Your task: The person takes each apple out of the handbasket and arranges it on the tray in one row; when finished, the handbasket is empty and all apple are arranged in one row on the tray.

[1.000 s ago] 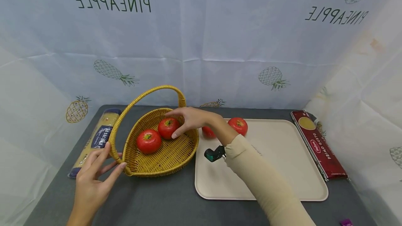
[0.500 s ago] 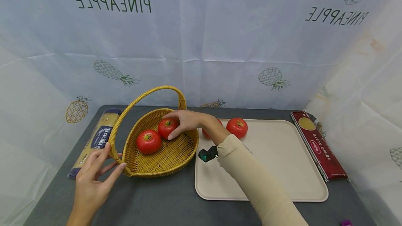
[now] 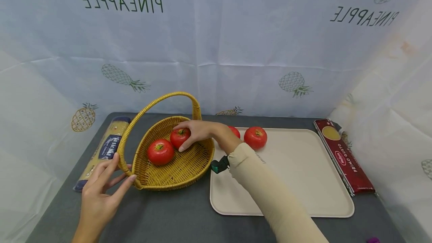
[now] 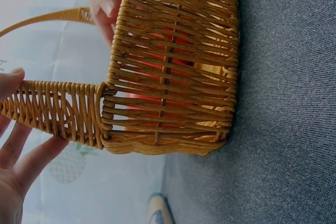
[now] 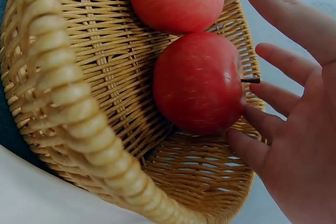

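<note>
A yellow-brown wicker basket (image 3: pixel 175 171) with a tall handle (image 3: pixel 125 141) stands on the grey table. Two red apples lie inside: a front-left apple (image 3: pixel 160 152) and a back-right apple (image 3: pixel 179 137). My left hand (image 3: pixel 101 194) holds the base of the handle at the basket's left, thumb on one side and fingers on the other. Reaching in from the right, my right hand (image 3: pixel 197 130) hovers over the back-right apple. In the right wrist view its fingers (image 5: pixel 254 148) are spread, with fingertips right at that apple's (image 5: pixel 197 82) stem side and the thumb apart from it.
Right of the basket lies a beige tray (image 3: pixel 303 183). Near its back left are a red apple (image 3: pixel 255 138) and another apple (image 3: pixel 234 131), partly hidden by my right arm. A yellow-blue pasta packet (image 3: pixel 108 147) lies at the left, a red packet (image 3: pixel 344 156) at the right.
My right hand has moved slightly left and down over the back-right apple in the basket, uncovering more of the tray's apples. My left hand stays at the handle.
</note>
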`<action>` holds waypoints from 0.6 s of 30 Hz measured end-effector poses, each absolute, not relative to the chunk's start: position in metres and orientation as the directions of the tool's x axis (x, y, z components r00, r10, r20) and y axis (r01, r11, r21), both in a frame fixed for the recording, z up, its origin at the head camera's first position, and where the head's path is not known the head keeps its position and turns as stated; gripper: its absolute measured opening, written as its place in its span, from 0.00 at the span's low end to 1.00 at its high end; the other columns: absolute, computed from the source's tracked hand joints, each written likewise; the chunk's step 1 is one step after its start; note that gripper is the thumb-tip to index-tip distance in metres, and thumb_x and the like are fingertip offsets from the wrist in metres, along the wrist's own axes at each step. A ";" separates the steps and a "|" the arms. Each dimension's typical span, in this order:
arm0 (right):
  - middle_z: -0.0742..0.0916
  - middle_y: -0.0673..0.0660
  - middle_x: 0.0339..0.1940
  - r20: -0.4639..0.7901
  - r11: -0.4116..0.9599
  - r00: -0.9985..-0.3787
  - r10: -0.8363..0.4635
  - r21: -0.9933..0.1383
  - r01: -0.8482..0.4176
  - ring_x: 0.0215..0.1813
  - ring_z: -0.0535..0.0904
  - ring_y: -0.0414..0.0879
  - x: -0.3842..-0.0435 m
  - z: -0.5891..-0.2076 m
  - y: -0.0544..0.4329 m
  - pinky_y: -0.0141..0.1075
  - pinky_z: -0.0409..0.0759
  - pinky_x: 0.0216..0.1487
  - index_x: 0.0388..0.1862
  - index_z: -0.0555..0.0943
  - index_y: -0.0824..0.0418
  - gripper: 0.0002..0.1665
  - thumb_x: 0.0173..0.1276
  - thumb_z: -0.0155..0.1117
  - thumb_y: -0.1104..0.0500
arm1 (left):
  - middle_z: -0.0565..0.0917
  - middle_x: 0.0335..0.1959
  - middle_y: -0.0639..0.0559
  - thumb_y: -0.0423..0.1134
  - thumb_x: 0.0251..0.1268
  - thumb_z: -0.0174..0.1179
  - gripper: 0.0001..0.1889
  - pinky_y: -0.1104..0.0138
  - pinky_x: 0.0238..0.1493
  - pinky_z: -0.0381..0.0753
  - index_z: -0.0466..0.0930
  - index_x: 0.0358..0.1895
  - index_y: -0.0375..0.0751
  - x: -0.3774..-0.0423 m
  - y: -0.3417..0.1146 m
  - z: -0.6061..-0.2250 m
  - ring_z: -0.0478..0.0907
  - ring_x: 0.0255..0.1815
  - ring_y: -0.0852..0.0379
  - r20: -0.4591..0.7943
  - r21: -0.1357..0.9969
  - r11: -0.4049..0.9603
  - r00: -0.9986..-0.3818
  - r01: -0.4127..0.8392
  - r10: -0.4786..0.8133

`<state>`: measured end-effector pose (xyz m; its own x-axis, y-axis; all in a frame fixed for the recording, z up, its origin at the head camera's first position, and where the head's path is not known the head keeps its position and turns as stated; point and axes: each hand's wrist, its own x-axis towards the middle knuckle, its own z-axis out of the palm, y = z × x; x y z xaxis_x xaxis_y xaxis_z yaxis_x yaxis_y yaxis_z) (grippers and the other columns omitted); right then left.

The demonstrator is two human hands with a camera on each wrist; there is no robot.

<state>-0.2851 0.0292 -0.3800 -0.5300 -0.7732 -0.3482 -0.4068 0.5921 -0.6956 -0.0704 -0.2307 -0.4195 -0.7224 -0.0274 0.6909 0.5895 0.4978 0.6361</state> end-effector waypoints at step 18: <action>0.65 0.54 0.81 -0.406 0.633 -0.503 -0.763 -0.627 -0.454 0.81 0.60 0.51 -0.282 -0.376 0.028 0.47 0.75 0.78 0.81 0.64 0.48 0.49 0.64 0.75 0.45 | 0.76 0.55 0.63 0.44 0.61 0.68 0.39 0.85 0.52 0.83 0.68 0.71 0.25 -0.073 -0.231 -0.424 0.80 0.56 0.73 0.710 0.632 0.471 -0.703 0.616 -0.033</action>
